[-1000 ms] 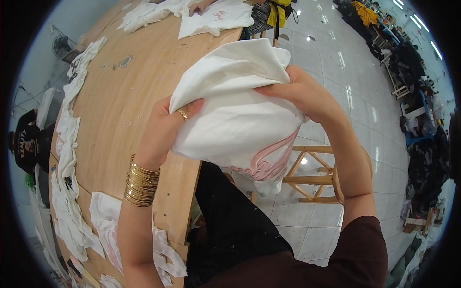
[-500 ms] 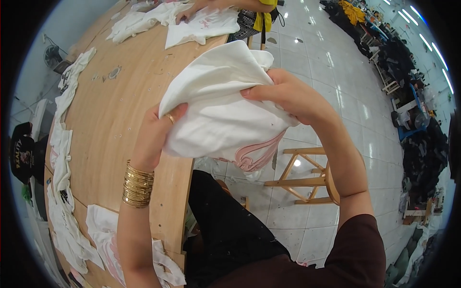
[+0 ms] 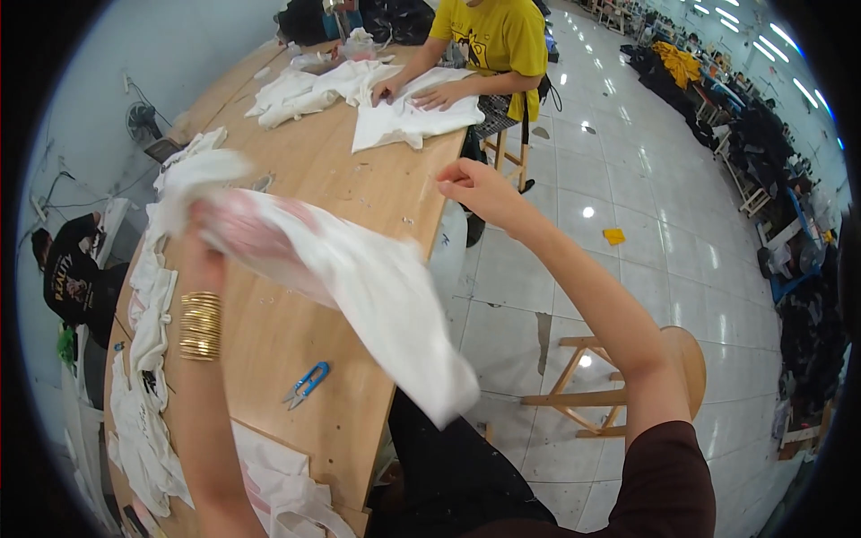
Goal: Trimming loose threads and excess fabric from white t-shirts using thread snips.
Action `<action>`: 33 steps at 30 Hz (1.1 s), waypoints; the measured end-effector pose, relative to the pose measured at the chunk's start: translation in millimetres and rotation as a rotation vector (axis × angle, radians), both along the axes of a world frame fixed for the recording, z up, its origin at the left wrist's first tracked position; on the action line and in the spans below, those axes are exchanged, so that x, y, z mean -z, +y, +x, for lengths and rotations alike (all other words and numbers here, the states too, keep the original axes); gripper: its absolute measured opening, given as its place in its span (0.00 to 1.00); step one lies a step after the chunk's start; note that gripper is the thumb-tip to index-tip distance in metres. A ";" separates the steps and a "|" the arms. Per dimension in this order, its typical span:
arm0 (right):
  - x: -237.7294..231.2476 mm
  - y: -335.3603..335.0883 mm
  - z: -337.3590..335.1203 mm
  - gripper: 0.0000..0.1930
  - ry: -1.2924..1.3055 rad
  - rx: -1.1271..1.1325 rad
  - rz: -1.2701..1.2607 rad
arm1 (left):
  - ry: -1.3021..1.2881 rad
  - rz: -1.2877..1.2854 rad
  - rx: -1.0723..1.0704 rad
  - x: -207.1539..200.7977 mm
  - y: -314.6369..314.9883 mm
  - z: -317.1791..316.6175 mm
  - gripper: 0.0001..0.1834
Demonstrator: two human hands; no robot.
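A white shirt [image 3: 359, 269] with a pink print swings through the air over the table, blurred by its motion. My left hand [image 3: 204, 235], below whose wrist sit gold bangles, is closed on one end of it; the fingers are smeared and partly covered by cloth. The loose end of the shirt hangs out past the table's right edge. My right hand [image 3: 480, 190] is up beyond that edge, apart from the shirt, its fingertips drawn in against the thumb with nothing visible between them. Blue thread snips [image 3: 307, 386] lie on the wooden table [image 3: 260, 341] under the shirt.
White garments [image 3: 148, 394] line the table's left side, and another white garment [image 3: 282, 480] lies at the near edge. Across the table a person in a yellow shirt [image 3: 502, 40] handles white cloth. A wooden stool [image 3: 682, 377] stands to my right. Another person [image 3: 76, 278] is at far left.
My right hand has let go of the shirt and moved away from it. The left hand has swung the shirt leftward over the table. The blue snips have come into view.
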State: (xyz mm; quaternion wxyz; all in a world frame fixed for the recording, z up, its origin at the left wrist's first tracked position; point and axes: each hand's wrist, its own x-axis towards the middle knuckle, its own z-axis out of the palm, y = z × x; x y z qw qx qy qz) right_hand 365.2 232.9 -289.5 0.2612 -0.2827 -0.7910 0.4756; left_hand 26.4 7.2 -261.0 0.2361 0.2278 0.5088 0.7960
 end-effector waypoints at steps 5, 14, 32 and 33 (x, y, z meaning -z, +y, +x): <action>55.7 52.5 -34.1 0.14 -0.155 0.088 0.189 | -0.060 0.135 -0.324 41.0 -75.8 -95.7 0.21; 99.3 100.5 -135.1 0.25 -0.324 0.232 0.552 | 1.005 -1.480 -0.281 170.5 -91.5 18.0 0.28; 142.0 148.0 -188.0 0.10 -0.384 0.389 0.816 | 1.060 -1.444 -0.297 166.7 -87.7 24.1 0.26; 138.6 141.9 -181.2 0.10 -0.287 0.397 0.737 | 1.062 -1.452 -0.302 166.1 -89.3 22.9 0.26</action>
